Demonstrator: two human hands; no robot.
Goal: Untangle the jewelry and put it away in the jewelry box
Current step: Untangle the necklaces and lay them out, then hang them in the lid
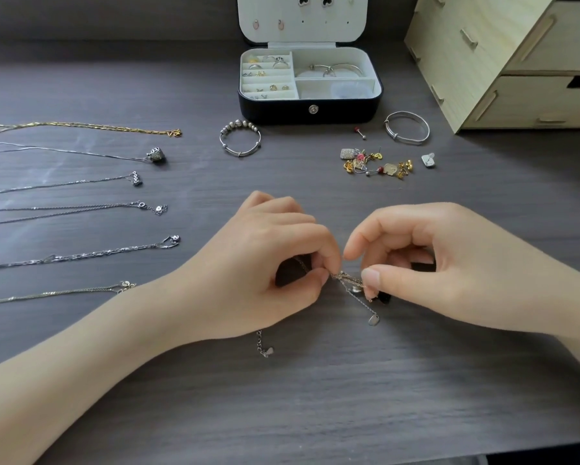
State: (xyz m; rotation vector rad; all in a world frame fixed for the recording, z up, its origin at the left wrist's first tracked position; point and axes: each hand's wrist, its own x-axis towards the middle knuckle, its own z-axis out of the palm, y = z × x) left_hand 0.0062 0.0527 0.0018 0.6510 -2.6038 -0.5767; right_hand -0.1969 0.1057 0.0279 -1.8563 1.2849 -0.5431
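Over a dark wood-grain desk (315,414), a person's left hand (265,263) and right hand (449,263) each pinch one side of a knotted silver chain (347,280), held just above the surface at near centre, its tag ends dangling below. Six straightened necklaces (80,209) lie in rows at left; a beaded bangle (240,139), a plain bangle (406,127) and a heap of earrings (376,164) wait in front of the open jewelry box (310,107) at far centre. The risk appears to be force: pulling the two ends apart could cinch the knot tighter or snap a fine link, and a slip of either pinch could drop the chain into a fresh tangle
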